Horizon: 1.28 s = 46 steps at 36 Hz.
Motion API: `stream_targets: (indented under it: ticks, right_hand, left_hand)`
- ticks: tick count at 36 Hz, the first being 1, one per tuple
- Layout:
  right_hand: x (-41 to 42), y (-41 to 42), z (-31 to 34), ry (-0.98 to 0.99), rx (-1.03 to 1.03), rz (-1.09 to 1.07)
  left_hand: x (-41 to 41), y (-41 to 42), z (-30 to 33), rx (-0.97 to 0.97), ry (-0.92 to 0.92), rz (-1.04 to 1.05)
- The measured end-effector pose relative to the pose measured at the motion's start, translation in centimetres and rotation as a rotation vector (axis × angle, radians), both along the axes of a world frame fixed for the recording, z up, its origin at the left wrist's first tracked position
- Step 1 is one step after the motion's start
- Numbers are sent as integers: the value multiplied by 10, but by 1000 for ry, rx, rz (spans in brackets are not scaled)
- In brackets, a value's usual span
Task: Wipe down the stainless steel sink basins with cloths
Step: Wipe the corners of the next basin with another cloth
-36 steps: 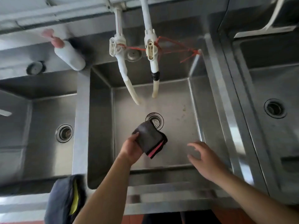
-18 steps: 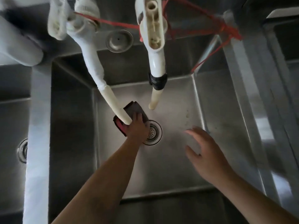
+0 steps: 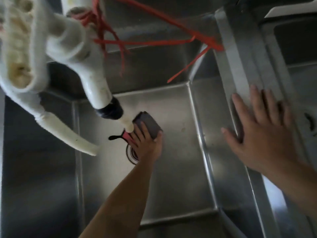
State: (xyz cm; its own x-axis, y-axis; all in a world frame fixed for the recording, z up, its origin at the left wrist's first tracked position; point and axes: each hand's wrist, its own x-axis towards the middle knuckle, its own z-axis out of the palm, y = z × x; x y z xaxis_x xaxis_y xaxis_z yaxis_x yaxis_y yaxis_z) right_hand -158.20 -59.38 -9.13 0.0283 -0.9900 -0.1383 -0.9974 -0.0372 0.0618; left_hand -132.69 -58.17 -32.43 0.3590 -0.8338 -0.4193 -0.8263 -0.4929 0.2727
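My left hand (image 3: 147, 143) is deep in the middle basin (image 3: 171, 169) and presses a folded cloth (image 3: 147, 123) flat on the steel floor. The fingers (image 3: 139, 134) lie spread over the cloth and the thumb hooks its right edge, so the hand grips the cloth against the floor. The cloth is dark grey with a pink edge at its left side, and it sits just beyond the drain (image 3: 131, 154), which my wrist mostly covers. My right hand (image 3: 262, 134) is empty, with the fingers stretched and apart, palm down over the divider (image 3: 240, 86) at the right of the basin; I cannot tell if it touches the metal. Two white taps hang above the basin, very near the camera and blurred. The right tap (image 3: 96, 83) has a black band, and its tip is in front of the cloth's left corner. The left tap (image 3: 68, 134) ends in a curved hose over the left part of the floor. A red string (image 3: 145, 42) runs from the taps to the divider.
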Motion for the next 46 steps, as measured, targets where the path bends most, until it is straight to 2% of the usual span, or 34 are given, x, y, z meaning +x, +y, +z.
stream_targets:
  ticks: [3, 8, 12, 15, 17, 22, 25, 31, 36, 39, 41, 46]
  right_hand:
    - [-1, -2, -2, -41, -35, -24]
    - [-4, 0, -2, -89, -54, -15]
    - [-9, -2, -1, -84, -69, -10]
    - [-7, -1, -2, -101, -84, -11]
    - [-7, 0, -4, -103, -114, 0]
    - [-9, -4, -5, -102, -167, 8]
    - [-7, -3, -6, -96, -173, 14]
    - [-7, -5, -7, -113, -161, -2]
    - [-7, -7, -6, -101, -131, -12]
    - [-8, -6, -6, -84, -119, -4]
    - [-8, -5, -6, -83, -105, -8]
    - [-8, -6, -5, -51, -57, -15]
  left_hand:
    - [-48, 17, -12, 25, 26, -242]
    - [-71, 78, -18, -101, 8, -764]
    - [-59, 113, -19, -148, 2, -943]
    - [-47, 128, -17, -135, -15, -911]
    - [-44, 131, -12, -129, -53, -786]
    - [-55, 62, -8, -49, -93, -136]
    - [-49, -2, -21, -119, -128, 99]
    - [-53, -128, -34, -243, -212, 76]
    - [-91, -169, -16, -161, -164, 131]
    - [-108, -152, -2, -8, 44, -89]
    - [-129, -145, -1, 19, 170, -163]
    - [-153, -144, 7, 84, 310, -148]
